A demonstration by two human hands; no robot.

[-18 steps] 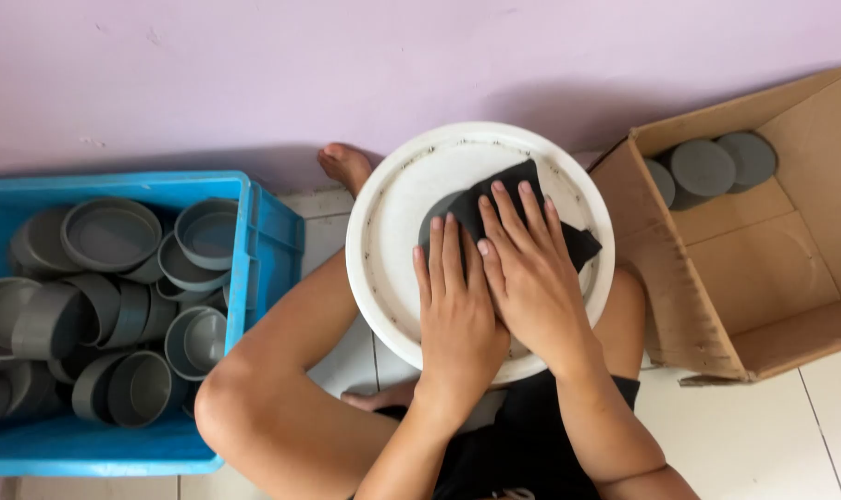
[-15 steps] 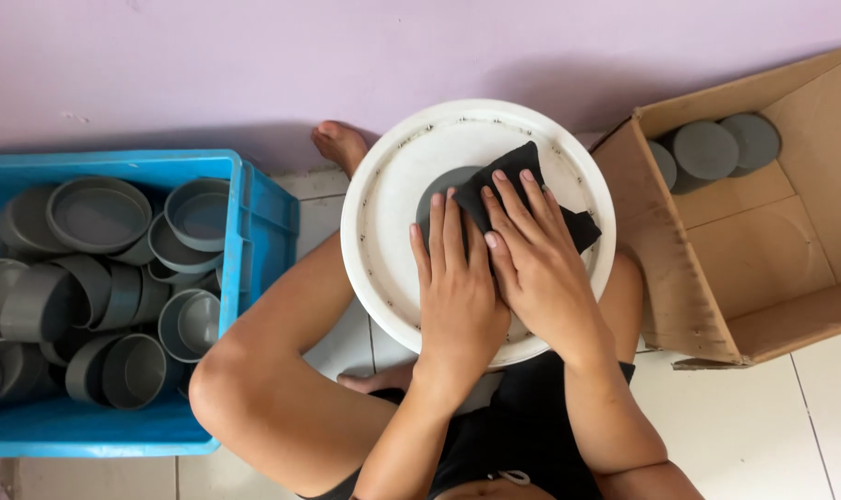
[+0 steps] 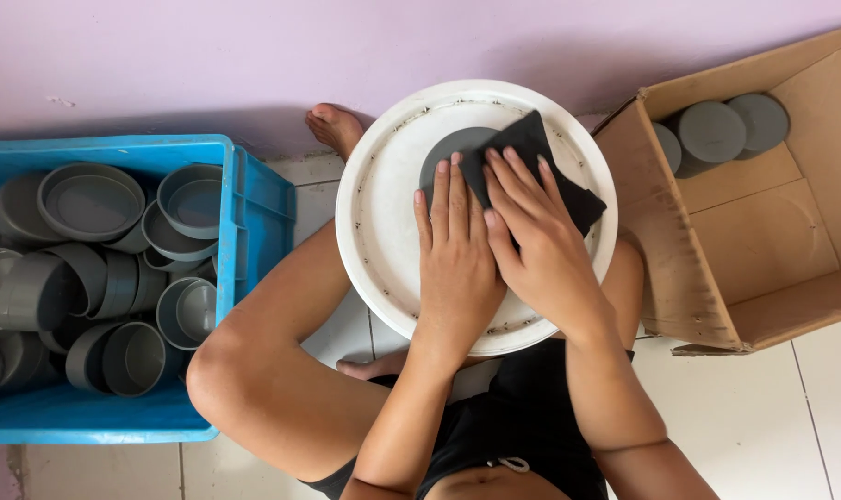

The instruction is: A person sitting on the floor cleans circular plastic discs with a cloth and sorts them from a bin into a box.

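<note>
black cloth (image 3: 541,162) under right hand (image 3: 541,250)

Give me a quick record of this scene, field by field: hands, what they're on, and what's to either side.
left hand: flat, fingers on the grey cap
right hand: flat, pressing the black cloth
work surface: white round lid on the lap
left side: blue crate holding many grey caps
right side: cardboard box with a few grey caps at its far end
</note>
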